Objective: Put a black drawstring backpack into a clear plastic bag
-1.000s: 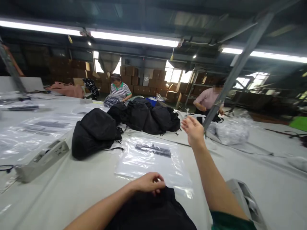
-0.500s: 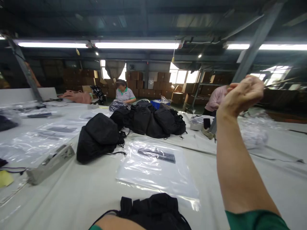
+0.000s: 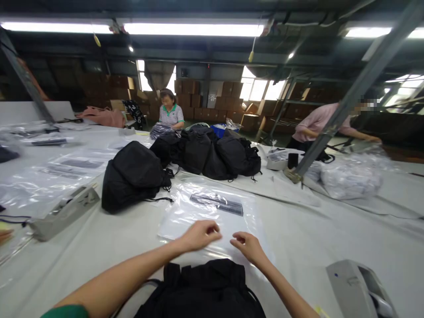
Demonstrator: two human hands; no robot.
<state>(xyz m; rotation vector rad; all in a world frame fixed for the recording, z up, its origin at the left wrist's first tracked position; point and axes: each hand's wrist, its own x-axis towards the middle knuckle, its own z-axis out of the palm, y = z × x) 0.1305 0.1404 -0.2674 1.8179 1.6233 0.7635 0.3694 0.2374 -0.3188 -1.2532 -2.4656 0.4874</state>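
My left hand (image 3: 201,235) hovers over the near part of a stack of clear plastic bags (image 3: 215,221) printed with a dark label block. Its fingers are curved, with a gap to the thumb, and nothing shows in them. Facing it a short way to the right, my right hand (image 3: 247,246) is also loosely curved and holds nothing visible. Just below both hands, a black drawstring bag (image 3: 202,289) lies at the table's near edge, partly cut off by the frame.
More black bags (image 3: 195,154) are heaped beyond the plastic. Grey box-like dispensers stand left (image 3: 66,212) and right (image 3: 357,287). A metal post (image 3: 331,119) rises at right. Two people work across the table; part of another hand (image 3: 5,236) shows at the left edge.
My right hand has come down from its raised position to above the plastic bags. My left hand has moved forward into view. The view has tipped down, showing the right dispenser.
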